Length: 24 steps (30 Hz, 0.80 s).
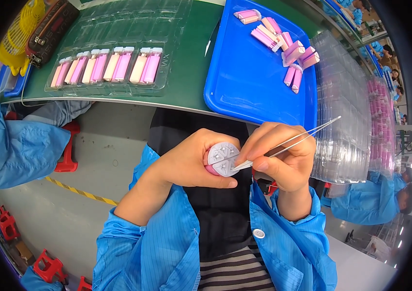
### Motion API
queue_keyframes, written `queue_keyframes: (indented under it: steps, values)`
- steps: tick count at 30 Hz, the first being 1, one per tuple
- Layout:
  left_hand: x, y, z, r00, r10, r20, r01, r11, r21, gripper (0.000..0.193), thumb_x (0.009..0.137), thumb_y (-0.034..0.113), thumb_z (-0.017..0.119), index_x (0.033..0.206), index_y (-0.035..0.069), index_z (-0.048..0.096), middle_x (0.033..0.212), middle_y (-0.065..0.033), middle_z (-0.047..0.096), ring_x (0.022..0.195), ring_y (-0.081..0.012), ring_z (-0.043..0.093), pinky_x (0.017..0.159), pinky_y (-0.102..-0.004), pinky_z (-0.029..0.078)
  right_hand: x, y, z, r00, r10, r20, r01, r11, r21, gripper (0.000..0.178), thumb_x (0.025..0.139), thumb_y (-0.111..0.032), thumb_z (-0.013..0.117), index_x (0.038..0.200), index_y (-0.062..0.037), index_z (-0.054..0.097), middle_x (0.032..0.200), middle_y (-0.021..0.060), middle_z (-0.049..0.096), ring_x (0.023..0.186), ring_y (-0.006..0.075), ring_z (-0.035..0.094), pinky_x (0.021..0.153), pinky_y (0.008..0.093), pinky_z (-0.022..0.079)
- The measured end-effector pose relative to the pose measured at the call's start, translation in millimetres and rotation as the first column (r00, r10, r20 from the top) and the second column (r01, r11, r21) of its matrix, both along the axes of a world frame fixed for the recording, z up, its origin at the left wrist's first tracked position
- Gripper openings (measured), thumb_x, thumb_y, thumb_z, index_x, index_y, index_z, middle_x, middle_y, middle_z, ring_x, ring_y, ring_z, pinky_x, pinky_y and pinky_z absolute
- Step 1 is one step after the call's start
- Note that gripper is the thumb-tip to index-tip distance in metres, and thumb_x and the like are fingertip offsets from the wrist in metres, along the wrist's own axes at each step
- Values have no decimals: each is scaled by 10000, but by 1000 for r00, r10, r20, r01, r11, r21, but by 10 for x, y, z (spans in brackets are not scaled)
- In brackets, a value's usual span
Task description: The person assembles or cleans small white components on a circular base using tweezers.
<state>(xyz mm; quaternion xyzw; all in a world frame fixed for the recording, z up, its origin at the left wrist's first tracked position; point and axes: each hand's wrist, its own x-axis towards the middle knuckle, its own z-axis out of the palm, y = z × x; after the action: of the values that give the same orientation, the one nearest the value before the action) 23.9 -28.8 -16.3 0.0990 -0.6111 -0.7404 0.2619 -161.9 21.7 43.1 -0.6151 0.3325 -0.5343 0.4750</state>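
In the left hand (188, 159): segmented plastic disc (223, 158).

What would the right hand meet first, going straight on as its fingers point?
Probably the round pale end of the pink piece in the left hand; the tweezers seem to reach it, though depth is unclear.

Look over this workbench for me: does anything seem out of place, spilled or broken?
I see nothing spilled or plainly broken. The pink-and-cream pieces in the blue tray do look askew: they lie loose at mixed angles, unlike the neat row of similar pieces in the clear plastic tray.
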Motion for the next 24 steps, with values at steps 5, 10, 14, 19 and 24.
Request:
queue_keyframes:
  steps: [5,10,14,19,24]
  values:
    - [-1,-7,35,1000,-11,17,12,1000,-23,289,668,50,826,873,32,623,770,-16,633,721,-81,572,650,-249,469,-23,2,95,983,23,-185,-44,993,-111,103,749,7,738,836,23,684,794,137,685,704,205,671,601,276,505]
    - [-11,-14,8,998,-17,58,17,1000,3,296,656,37,827,872,29,624,786,-22,649,737,-81,587,661,-252,478,-34,-27,197,931,37,-362,-117,972,-202,110,748,-7,744,837,24,687,797,140,686,701,215,672,590,286,504]
    - [-5,-31,13,996,-81,47,80,996,40,327,666,57,835,924,18,639,816,-18,654,756,-78,586,682,-253,486,-76,-55,117,981,84,-172,-100,992,-82,122,753,-5,744,853,40,691,811,155,690,730,227,675,626,290,517]
    - [-3,-17,10,989,-146,17,146,989,30,364,677,80,843,975,10,645,856,-17,657,780,-80,590,701,-254,492,-49,-59,8,988,108,110,-102,993,-59,163,742,1,754,871,75,687,836,202,688,771,255,676,675,305,539]
    - [-5,-6,-13,987,-162,13,161,986,48,352,684,94,845,953,9,635,844,-18,648,775,-80,585,693,-254,491,-26,-108,-64,987,157,21,-151,974,-169,161,805,-110,753,837,28,675,809,219,676,652,247,673,556,296,524]
